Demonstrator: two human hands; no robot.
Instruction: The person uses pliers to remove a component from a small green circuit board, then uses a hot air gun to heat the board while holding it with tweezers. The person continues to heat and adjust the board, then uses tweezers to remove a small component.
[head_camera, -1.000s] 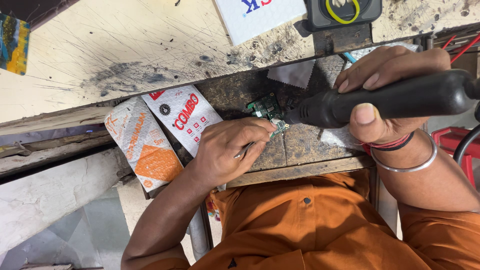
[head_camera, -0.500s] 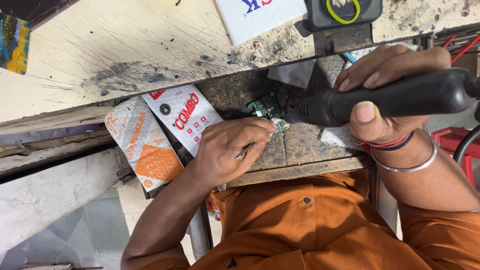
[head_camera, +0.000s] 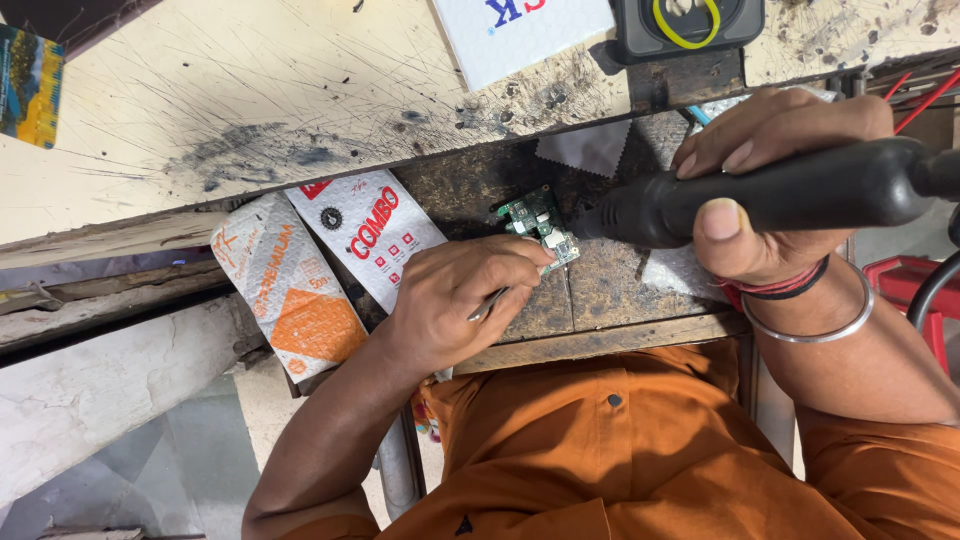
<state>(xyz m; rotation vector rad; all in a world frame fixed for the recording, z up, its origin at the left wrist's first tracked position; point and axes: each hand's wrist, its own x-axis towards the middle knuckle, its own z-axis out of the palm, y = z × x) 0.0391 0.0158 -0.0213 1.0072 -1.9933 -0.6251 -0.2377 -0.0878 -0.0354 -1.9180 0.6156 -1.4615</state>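
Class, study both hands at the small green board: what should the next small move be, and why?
Probably ease the tweezers tip onto the green circuit board. The right hand already aims the black tool nozzle at it, while the left hand holds the tweezers at its near edge.

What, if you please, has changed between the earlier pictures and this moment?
Nothing has visibly changed. The left hand still pinches the thin metal tweezers at the small green circuit board, and the right hand still grips the black handheld tool with its tip pointed at the board. The board and the printed packets lie where they were.
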